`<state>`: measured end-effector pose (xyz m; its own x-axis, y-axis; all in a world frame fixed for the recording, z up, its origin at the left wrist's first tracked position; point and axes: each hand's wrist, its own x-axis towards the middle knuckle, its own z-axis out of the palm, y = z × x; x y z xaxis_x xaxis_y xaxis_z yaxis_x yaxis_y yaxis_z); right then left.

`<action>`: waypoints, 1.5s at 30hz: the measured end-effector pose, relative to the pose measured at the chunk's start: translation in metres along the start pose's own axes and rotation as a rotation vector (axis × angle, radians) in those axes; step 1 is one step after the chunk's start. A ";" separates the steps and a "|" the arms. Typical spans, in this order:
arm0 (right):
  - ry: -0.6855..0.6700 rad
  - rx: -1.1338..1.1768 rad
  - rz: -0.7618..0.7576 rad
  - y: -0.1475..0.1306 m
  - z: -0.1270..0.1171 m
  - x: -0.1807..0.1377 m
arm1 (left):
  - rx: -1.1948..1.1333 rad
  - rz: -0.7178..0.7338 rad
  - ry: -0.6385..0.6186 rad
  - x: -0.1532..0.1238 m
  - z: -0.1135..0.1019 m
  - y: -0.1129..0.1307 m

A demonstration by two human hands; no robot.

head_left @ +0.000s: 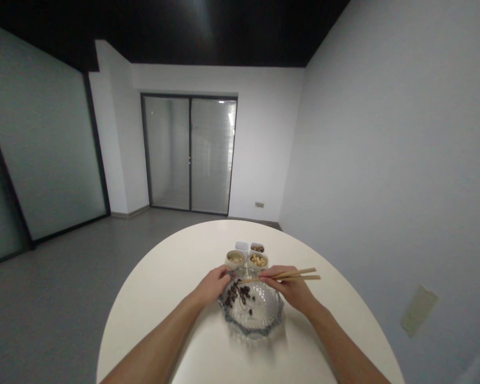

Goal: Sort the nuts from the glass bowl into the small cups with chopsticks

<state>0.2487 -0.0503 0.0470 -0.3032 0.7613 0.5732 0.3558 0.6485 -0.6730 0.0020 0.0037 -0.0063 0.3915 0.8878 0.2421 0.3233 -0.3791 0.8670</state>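
Observation:
A clear glass bowl [268,314] with a scalloped rim stands on the table in front of me. Several small, dark, wrinkled pieces, perhaps dried fruit [244,292], lie mostly in its left half. My left hand [214,285] grips the rim at the upper left. In my right hand [288,288], at the bowl's right side, is a pair of wooden chopsticks [306,275]. Their tips reach left over the bowl to the dark pieces; whether they pinch one is too small to tell.
Just behind the bowl stand a cup with pale contents [235,258], a cup of yellowish nut-like pieces [258,260], a white square dish [242,247] and a small dish of brown pieces [257,248]. The round white table [152,298] has a wall [368,186] to its right.

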 end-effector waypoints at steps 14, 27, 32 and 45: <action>0.274 -0.064 -0.015 0.004 -0.019 0.043 | 0.020 -0.008 -0.001 0.000 -0.002 0.000; 0.212 -0.089 0.037 0.040 0.000 0.058 | 0.035 -0.008 0.004 0.001 -0.002 -0.005; 0.235 -0.054 0.062 0.041 -0.003 0.054 | 0.006 -0.014 0.001 0.001 -0.001 -0.002; 0.121 0.068 0.209 0.003 -0.020 0.013 | -0.002 -0.014 0.008 -0.001 -0.001 -0.003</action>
<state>0.2634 -0.0387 0.0612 -0.1197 0.8757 0.4677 0.3380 0.4789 -0.8102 0.0004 0.0044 -0.0086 0.3800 0.8951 0.2334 0.3269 -0.3660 0.8713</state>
